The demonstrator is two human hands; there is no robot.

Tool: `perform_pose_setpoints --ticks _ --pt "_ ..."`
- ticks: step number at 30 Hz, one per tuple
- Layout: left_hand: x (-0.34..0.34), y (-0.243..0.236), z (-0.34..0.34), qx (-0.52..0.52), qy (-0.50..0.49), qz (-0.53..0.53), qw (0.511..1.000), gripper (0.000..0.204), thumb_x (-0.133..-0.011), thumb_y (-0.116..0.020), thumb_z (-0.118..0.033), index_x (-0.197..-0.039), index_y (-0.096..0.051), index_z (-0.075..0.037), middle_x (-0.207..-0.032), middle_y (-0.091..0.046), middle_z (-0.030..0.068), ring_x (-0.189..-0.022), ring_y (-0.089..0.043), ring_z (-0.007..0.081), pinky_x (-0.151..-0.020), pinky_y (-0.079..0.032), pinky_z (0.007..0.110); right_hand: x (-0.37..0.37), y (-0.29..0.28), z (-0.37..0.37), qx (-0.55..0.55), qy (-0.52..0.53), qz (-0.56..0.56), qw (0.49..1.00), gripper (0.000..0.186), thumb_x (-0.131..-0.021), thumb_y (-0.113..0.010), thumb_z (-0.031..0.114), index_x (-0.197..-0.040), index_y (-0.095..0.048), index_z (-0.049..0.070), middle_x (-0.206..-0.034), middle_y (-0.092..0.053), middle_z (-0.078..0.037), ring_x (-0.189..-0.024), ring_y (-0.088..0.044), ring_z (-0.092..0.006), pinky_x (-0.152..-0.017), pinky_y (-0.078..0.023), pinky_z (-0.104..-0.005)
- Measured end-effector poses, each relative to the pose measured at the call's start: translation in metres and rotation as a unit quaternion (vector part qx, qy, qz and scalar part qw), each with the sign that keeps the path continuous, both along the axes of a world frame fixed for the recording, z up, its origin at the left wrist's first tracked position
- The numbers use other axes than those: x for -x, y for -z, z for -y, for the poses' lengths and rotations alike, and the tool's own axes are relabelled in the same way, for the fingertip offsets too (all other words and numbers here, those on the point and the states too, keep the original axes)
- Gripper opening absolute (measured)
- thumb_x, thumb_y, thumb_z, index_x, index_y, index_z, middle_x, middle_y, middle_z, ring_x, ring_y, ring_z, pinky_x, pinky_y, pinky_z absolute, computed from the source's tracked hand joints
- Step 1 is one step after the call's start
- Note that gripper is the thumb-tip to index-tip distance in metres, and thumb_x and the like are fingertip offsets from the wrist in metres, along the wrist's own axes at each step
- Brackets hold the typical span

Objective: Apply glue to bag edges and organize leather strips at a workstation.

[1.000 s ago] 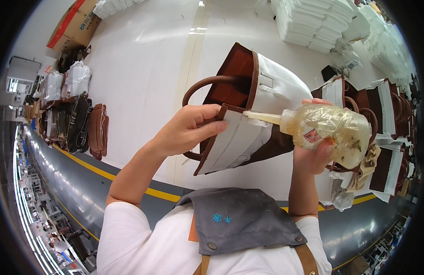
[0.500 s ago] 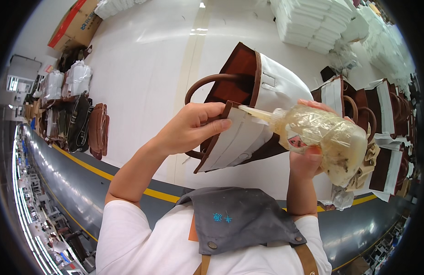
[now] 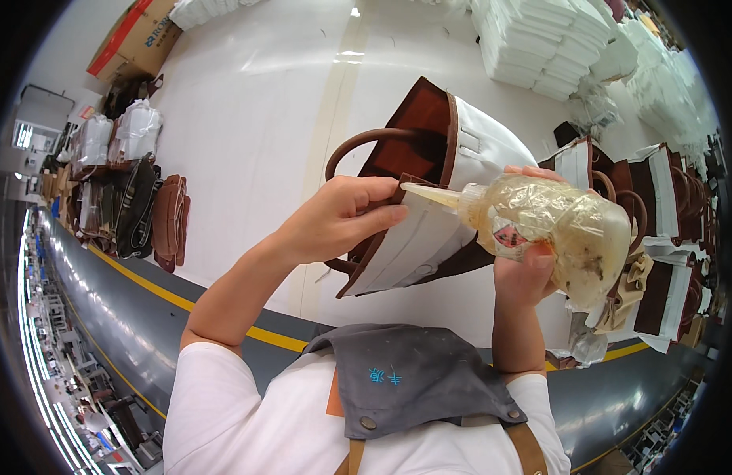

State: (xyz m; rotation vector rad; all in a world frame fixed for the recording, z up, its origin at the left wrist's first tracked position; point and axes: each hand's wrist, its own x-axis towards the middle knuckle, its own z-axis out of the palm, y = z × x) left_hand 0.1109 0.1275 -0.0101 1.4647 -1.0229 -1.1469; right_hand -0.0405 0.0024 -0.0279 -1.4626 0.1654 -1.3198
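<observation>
A white and brown handbag [image 3: 493,134] with a brown lining and curved brown handles lies tilted on the white table in front of me. My left hand [image 3: 338,218] pinches the brown-edged corner of its white panel between thumb and fingers. In my right hand [image 3: 532,269] is a translucent glue bottle [image 3: 552,222], held sideways with its long pale nozzle pointing left. The nozzle's tip is at the brown trim, close beside my left fingertips; whether it touches cannot be made out. Yellowish residue and clear wrapping cover the bottle.
Several similar bags [image 3: 659,190] are lined up at the right. White stacked sheets [image 3: 540,47] stand at the far right. Folded brown pieces [image 3: 170,222], dark bags and a cardboard box [image 3: 136,39] sit along the left. A yellow floor line [image 3: 160,293] runs by the table's near edge.
The bottle has shifted slightly left, its nozzle tip now nearer my left fingertips at the corner. My left hand keeps its pinch, and the bag appears slightly right of before.
</observation>
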Motion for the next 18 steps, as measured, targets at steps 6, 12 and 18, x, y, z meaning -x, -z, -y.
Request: perform_pose_setpoints --ticks 6,12,18 --pt "-0.002 0.0 0.001 -0.007 0.021 0.011 1.0 0.016 -0.084 -0.05 -0.011 -0.086 -0.052 0.004 -0.065 -0.041 -0.0039 -0.059 -0.034 0.0037 -0.051 -0.031 0.02 0.002 0.003 0.007 -0.014 -0.027 0.015 0.999 0.064 -0.077 -0.053 0.042 -0.124 -0.026 0.009 -0.109 -0.044 -0.022 -0.098 -0.048 -0.0357 -0.085 -0.038 -0.044" --pt "-0.005 -0.003 -0.001 -0.02 0.026 0.009 0.999 0.016 -0.084 -0.05 -0.01 -0.088 -0.052 0.005 -0.068 -0.046 -0.0026 -0.062 -0.04 0.0044 -0.057 -0.037 0.02 0.024 -0.006 0.019 -0.294 -0.205 0.16 0.92 0.052 -0.085 -0.041 0.036 -0.123 -0.029 0.002 -0.115 -0.038 -0.024 -0.104 -0.043 -0.0354 -0.088 -0.036 -0.0449" --pt "-0.006 0.001 -0.012 0.011 0.032 -0.081 0.996 0.024 -0.071 -0.056 -0.002 -0.093 -0.055 0.006 -0.094 -0.057 0.0087 -0.085 -0.055 0.0143 -0.082 -0.042 0.025 0.136 -0.087 0.071 -0.341 -0.351 0.449 0.747 0.037 -0.067 -0.054 0.006 -0.101 -0.041 0.001 -0.093 -0.044 -0.01 -0.091 -0.046 -0.0222 -0.073 -0.042 -0.0363"
